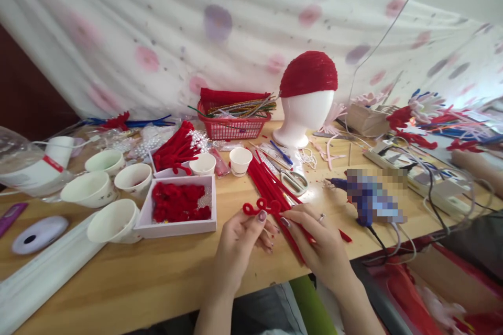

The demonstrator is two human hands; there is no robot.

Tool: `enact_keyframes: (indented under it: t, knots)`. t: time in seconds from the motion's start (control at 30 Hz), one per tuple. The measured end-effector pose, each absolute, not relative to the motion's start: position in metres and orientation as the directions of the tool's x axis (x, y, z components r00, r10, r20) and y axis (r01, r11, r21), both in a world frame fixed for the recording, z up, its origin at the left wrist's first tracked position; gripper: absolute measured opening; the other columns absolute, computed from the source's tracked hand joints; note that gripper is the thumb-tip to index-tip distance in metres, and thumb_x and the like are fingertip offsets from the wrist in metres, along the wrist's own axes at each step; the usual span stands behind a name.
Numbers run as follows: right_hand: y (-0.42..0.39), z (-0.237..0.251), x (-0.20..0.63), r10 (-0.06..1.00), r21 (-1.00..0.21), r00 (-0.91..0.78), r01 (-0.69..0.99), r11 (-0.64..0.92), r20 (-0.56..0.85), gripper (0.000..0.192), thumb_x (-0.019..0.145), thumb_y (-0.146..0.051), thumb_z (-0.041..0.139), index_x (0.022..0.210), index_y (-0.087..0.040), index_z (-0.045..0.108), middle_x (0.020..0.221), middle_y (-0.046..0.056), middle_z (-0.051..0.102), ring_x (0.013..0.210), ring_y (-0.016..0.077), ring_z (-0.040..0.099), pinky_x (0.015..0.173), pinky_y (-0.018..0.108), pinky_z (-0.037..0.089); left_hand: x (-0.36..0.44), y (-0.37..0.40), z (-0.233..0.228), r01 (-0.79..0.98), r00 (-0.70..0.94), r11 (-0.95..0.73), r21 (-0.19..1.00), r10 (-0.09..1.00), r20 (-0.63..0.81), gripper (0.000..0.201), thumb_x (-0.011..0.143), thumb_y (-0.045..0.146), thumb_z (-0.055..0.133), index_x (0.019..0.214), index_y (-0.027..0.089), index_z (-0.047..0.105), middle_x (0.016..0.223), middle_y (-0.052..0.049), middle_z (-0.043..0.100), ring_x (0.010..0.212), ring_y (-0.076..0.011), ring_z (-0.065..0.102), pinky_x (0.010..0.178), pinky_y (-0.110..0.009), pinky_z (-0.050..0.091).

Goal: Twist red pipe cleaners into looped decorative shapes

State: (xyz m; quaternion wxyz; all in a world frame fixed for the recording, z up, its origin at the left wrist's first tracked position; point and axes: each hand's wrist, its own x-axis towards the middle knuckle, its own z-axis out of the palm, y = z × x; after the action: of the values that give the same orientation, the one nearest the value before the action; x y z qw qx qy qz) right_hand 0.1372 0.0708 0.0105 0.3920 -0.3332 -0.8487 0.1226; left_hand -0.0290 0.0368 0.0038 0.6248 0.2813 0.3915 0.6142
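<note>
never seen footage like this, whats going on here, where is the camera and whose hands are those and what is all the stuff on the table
There is only one picture, taken by a camera worn on a person's head, looking forward and down, so the two bare hands at the bottom are the wearer's own. The left hand and the right hand together pinch a red pipe cleaner bent into small loops, each with a closed grip on it. They work over a wooden table. On it lie a bundle of straight red pipe cleaners, scissors, a white tray of red curled pieces, several white cups, a red basket and a white foam head wearing a red cap. Another person's arm shows at the right edge.
</note>
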Motion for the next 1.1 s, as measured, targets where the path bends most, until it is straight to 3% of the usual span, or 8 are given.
enact_keyframes:
  t: [0.17, 0.33, 0.43, 0.57, 0.67, 0.77, 0.9, 1.1]
  knots:
    - [0.074, 0.007, 0.125, 0.666, -0.485, -0.509, 0.456, 0.746, 0.545, 0.018, 0.097, -0.009, 0.053, 0.106, -0.019, 0.065, 0.087, 0.004, 0.063, 0.08, 0.0153, 0.063, 0.07, 0.024, 0.05, -0.019, 0.039, -0.012, -0.509, -0.188, 0.022, 0.86, 0.973, -0.136, 0.037, 0.076, 0.05, 0.079, 0.071, 0.013, 0.075, 0.054, 0.002, 0.06, 0.049, -0.0081, 0.054, 0.047, -0.017, 0.047]
    - [0.074, 0.005, 0.115, 0.656, -0.493, -0.538, 0.434, 0.754, 0.53, 0.022, 0.095, -0.01, 0.056, 0.111, -0.02, 0.066, 0.089, 0.004, 0.066, 0.085, 0.0166, 0.065, 0.075, 0.025, 0.051, -0.022, 0.038, -0.021, -0.602, -0.381, -0.089, 0.793, 0.905, -0.189, 0.032, 0.079, 0.04, 0.08, 0.061, 0.015, 0.068, 0.051, 0.005, 0.057, 0.045, -0.0049, 0.05, 0.046, -0.014, 0.045]
    - [0.074, 0.007, 0.111, 0.67, -0.563, -0.53, 0.378, 0.735, 0.519, 0.02, 0.096, -0.011, 0.054, 0.108, -0.023, 0.066, 0.087, 0.001, 0.068, 0.079, 0.0143, 0.065, 0.069, 0.022, 0.05, -0.031, 0.036, -0.021, -0.793, -0.197, -0.029, 0.609, 0.957, -0.211, 0.029, 0.073, 0.038, 0.083, 0.062, 0.014, 0.07, 0.055, 0.002, 0.062, 0.043, -0.0055, 0.053, 0.042, -0.014, 0.046]
    - [0.071, 0.009, 0.108, 0.723, -0.658, -0.496, 0.34, 0.672, 0.481, 0.017, 0.097, -0.013, 0.053, 0.099, -0.023, 0.066, 0.075, -0.003, 0.066, 0.065, 0.0108, 0.062, 0.061, 0.019, 0.047, -0.038, 0.034, -0.018, -0.931, 0.218, 0.223, 0.288, 0.975, -0.051, 0.029, 0.074, 0.042, 0.077, 0.079, 0.013, 0.076, 0.061, -0.001, 0.068, 0.033, -0.0067, 0.05, 0.027, -0.016, 0.04]
    - [0.068, 0.008, 0.105, 0.766, -0.689, -0.412, 0.353, 0.633, 0.492, 0.014, 0.097, -0.014, 0.055, 0.096, -0.023, 0.067, 0.075, -0.003, 0.067, 0.065, 0.0102, 0.064, 0.061, 0.018, 0.048, -0.034, 0.034, -0.018, -0.938, 0.204, 0.198, 0.285, 0.979, -0.009, 0.02, 0.08, 0.035, 0.074, 0.087, 0.016, 0.075, 0.071, -0.002, 0.072, 0.036, -0.0065, 0.053, 0.028, -0.015, 0.042]
    - [0.07, 0.006, 0.104, 0.766, -0.695, -0.377, 0.334, 0.637, 0.521, 0.016, 0.096, -0.013, 0.057, 0.1, -0.024, 0.068, 0.078, -0.003, 0.068, 0.069, 0.0101, 0.064, 0.065, 0.017, 0.049, -0.029, 0.035, -0.023, -0.923, 0.184, 0.202, 0.327, 0.979, -0.086, 0.02, 0.078, 0.035, 0.078, 0.08, 0.016, 0.073, 0.067, 0.0, 0.07, 0.035, -0.0057, 0.051, 0.028, -0.013, 0.039]
    - [0.077, 0.009, 0.109, 0.663, -0.618, -0.548, 0.303, 0.726, 0.51, 0.024, 0.097, -0.01, 0.054, 0.108, -0.024, 0.07, 0.083, 0.0, 0.065, 0.076, 0.0121, 0.063, 0.067, 0.02, 0.048, -0.029, 0.037, -0.03, -0.883, 0.284, 0.333, 0.329, 0.94, -0.189, 0.04, 0.069, 0.046, 0.084, 0.057, 0.012, 0.066, 0.047, 0.003, 0.057, 0.03, -0.003, 0.038, 0.026, -0.013, 0.029]
    - [0.078, 0.022, 0.113, 0.573, -0.545, -0.688, 0.3, 0.783, 0.445, 0.029, 0.099, -0.008, 0.047, 0.117, -0.018, 0.067, 0.089, 0.005, 0.063, 0.081, 0.0151, 0.061, 0.069, 0.025, 0.049, -0.036, 0.037, -0.022, -0.877, 0.345, 0.389, 0.284, 0.919, -0.192, 0.04, 0.063, 0.03, 0.089, 0.048, 0.012, 0.057, 0.044, 0.007, 0.044, 0.038, -0.0017, 0.028, 0.034, -0.012, 0.026]
